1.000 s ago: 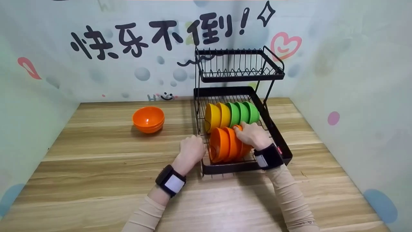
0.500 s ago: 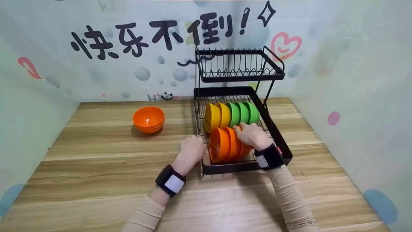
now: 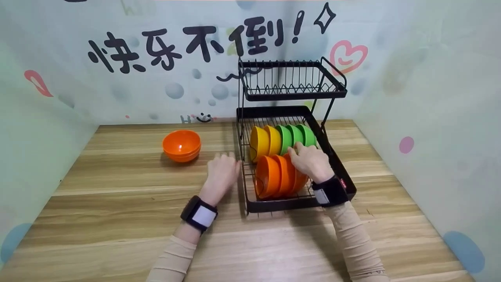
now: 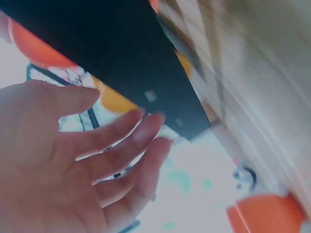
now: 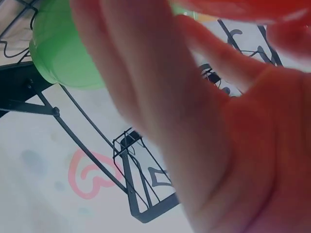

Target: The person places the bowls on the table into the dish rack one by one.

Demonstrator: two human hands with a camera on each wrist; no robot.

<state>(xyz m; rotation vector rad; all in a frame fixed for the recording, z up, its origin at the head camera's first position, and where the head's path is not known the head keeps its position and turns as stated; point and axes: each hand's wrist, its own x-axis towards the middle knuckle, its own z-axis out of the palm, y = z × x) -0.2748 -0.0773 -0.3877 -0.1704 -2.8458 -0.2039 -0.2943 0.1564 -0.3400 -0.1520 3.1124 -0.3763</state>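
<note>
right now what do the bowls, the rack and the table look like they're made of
The orange bowls under the right hand, like the yellow and green ones behind, look like smooth glossy plastic: saturated colour, soft highlights. The dish rack seems black coated metal wire: thin rods, matt finish. The table shows wood grain, possibly laminate.

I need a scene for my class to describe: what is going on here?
A person is filling a black wire dish rack on a wooden table. The right hand rests on the row of orange plastic bowls, in front of yellow and green bowls. The open left hand hovers beside the rack.
</note>
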